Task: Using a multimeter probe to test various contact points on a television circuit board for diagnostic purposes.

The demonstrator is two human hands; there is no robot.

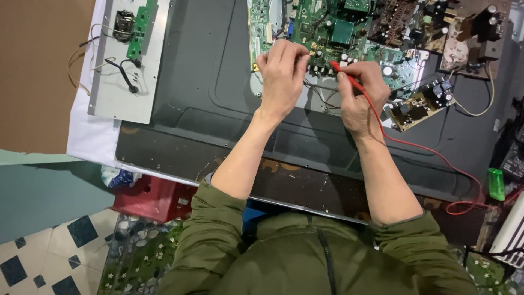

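A green circuit board lies on the dark metal back panel of a flat screen. My left hand rests at the board's lower left edge, fingers curled together; what it pinches is hidden. My right hand grips a red test probe whose tip touches the board near a row of small capacitors. The probe's red lead trails to the lower right.
A brown power board sits right of my right hand, more boards at the top right. A grey metal plate with a small green board lies at the left. A green lighter stands at the right edge, a red crate below.
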